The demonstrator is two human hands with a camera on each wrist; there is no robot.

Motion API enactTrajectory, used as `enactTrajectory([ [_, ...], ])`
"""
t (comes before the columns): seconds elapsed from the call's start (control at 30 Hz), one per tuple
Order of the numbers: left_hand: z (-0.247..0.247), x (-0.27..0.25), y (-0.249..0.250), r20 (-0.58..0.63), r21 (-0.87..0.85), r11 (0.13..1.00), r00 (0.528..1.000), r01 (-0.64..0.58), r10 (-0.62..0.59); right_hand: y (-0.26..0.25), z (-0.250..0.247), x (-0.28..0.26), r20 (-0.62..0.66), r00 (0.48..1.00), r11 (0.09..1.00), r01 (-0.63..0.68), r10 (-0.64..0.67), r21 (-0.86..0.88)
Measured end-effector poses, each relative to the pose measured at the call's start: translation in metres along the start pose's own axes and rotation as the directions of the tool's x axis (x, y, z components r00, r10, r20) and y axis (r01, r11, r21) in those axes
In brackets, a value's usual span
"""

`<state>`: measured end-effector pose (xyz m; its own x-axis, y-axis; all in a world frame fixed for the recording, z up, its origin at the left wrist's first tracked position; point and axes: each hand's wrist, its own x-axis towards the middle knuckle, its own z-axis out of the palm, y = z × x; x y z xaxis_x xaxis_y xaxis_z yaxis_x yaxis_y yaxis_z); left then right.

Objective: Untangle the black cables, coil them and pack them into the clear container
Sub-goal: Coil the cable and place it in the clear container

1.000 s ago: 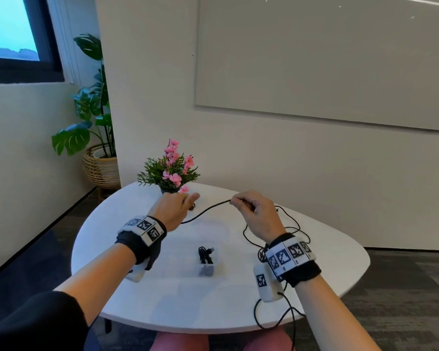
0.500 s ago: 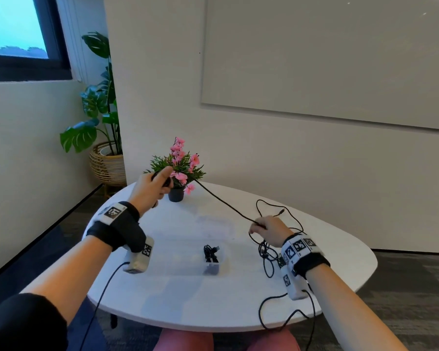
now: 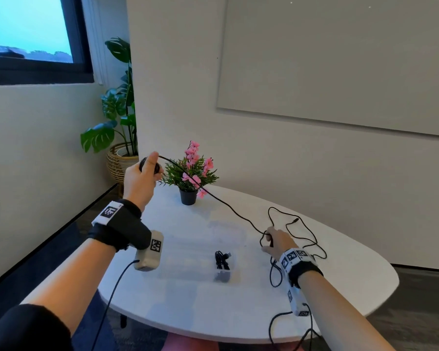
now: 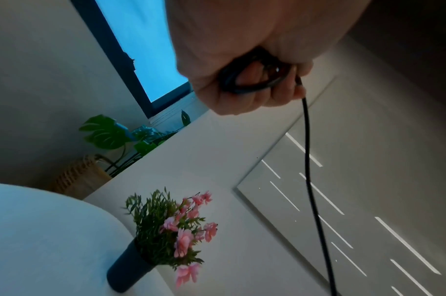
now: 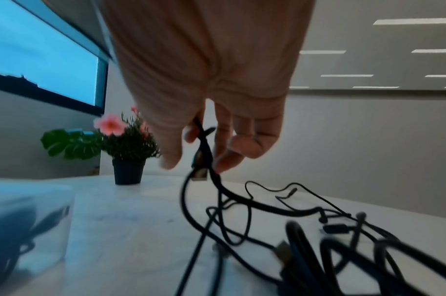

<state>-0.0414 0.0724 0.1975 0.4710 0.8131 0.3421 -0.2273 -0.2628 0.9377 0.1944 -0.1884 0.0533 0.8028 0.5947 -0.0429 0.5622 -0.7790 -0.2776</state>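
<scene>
White counter (image 3: pixel 340 269), pale walls. Black cable (image 3: pixel 228 205): left hand (image 3: pixel 142 178) clamps its coil, raised far left; right hand (image 3: pixel 276 240) pinches its run at the tangle (image 3: pixel 299 239), right. Clear container (image 3: pixel 188 264), centre. Likely light, limp, snag-prone; grip near plugs.

I see a white tabletop (image 3: pixel 200 307). On it: a potted flower plant (image 3: pixel 189 178), a clear container (image 3: pixel 200 262), and tangled black cables (image 3: pixel 302 239).

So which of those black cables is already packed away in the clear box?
The small coiled black cable inside the clear plastic container. The others are not: one runs taut between the left hand and right hand, the rest lie tangled on the white table.
</scene>
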Motion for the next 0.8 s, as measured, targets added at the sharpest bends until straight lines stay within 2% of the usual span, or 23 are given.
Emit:
enactTrajectory([
  [0.13, -0.002, 0.005, -0.005, 0.011, 0.089, 0.994, 0.998, -0.068, 0.067, 0.004, 0.01, 0.002, -0.069, 0.994, 0.994, -0.073, 0.079, 0.083],
  [0.27, -0.001, 0.006, -0.011, -0.072, 0.031, 0.998, 0.996, -0.057, 0.059, 0.002, 0.008, 0.01, -0.036, 0.987, 0.966, -0.143, 0.154, 0.214],
  [0.4, -0.003, 0.01, -0.008, -0.136, 0.082, 0.995, 0.988, -0.062, 0.072, 0.008, -0.005, 0.018, -0.035, 0.967, 0.895, -0.22, 0.253, 0.389],
  [0.57, -0.003, 0.015, -0.012, -0.16, 0.164, 0.986, 0.985, -0.041, 0.068, 0.019, -0.001, 0.021, 0.003, 0.97, 0.87, -0.22, 0.244, 0.442],
  [0.7, 0.0, 0.017, -0.018, -0.239, 0.121, 0.992, 0.971, 0.044, -0.014, 0.017, -0.004, 0.023, 0.049, 0.98, 0.868, -0.193, 0.193, 0.458],
  [0.8, 0.006, 0.014, -0.023, -0.228, 0.179, 0.979, 0.972, 0.097, -0.054, 0.017, -0.011, 0.027, 0.069, 0.979, 0.775, -0.193, 0.19, 0.602],
])
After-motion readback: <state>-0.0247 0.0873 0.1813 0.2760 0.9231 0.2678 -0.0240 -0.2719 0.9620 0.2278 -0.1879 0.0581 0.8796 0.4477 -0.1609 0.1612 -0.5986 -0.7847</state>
